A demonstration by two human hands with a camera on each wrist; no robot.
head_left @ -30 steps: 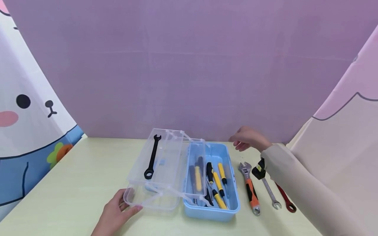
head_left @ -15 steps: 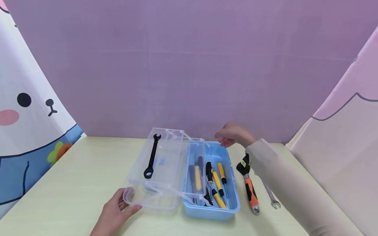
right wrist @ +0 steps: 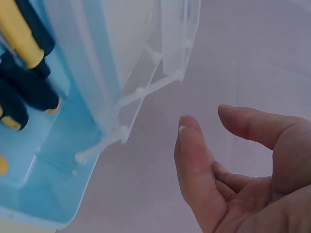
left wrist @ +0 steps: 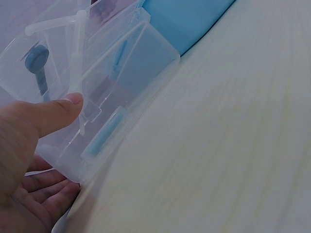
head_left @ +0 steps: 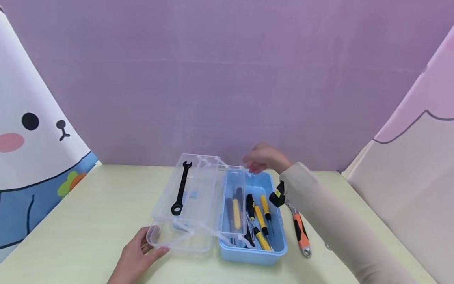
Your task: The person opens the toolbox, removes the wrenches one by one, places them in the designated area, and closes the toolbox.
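My left hand (head_left: 136,256) grips the front left corner of a clear plastic lid (head_left: 166,238), thumb over the edge and fingers at its outer side in the left wrist view. The lid is swung open to the left of a blue toolbox (head_left: 253,258). A clear tray (head_left: 203,197) on folding arms spans lid and box, with a black wrench (head_left: 181,189) above the lid side. Over the box's far end hovers my right hand (head_left: 266,157), holding nothing. Its thumb and bent index finger stand apart in the right wrist view, beside the tray's hinge arms (right wrist: 150,90).
Several yellow and black screwdrivers (head_left: 260,221) lie inside the box. An adjustable wrench (head_left: 301,234) with an orange and black handle lies to its right. My right sleeve (head_left: 330,221) covers part of the table (head_left: 71,236) there. A purple cloth (head_left: 227,79) hangs behind.
My right hand has moved left, from right of the box to over its far end. My sleeve now hides the red wrench and most of the silver one. The left hand stays at the lid corner.
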